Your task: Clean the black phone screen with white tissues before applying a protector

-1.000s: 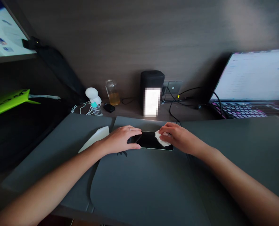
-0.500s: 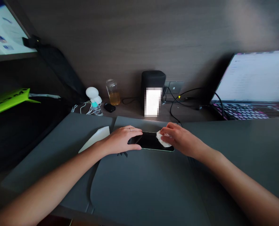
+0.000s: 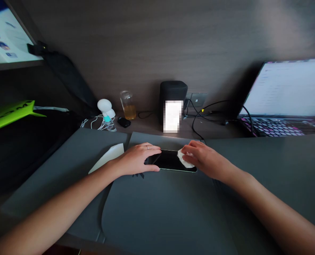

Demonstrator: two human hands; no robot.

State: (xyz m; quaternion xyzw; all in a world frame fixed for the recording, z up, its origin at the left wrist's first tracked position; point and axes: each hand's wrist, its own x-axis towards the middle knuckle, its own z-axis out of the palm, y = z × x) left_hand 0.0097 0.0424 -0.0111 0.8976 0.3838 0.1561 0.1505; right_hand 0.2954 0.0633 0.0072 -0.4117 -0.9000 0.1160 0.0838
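Note:
A dark smartphone with a pale green edge lies flat, screen up, on the grey desk mat. My left hand grips its left end, thumb on the near edge and fingers along the far edge; a ring is on one finger. Pinched in my right hand is a crumpled white tissue, which rests against the right part of the screen. Under my left wrist, a white sheet of paper lies on the mat.
Behind the phone stands a black speaker with a blurred bright patch. Leftward are a glass bottle of amber liquid, a small black object and a white rounded device with cables. A laptop sits at right, near a black cable.
Almost nothing differs. The whole view has shifted slightly, and both hands keep their hold on the phone and the tissue.

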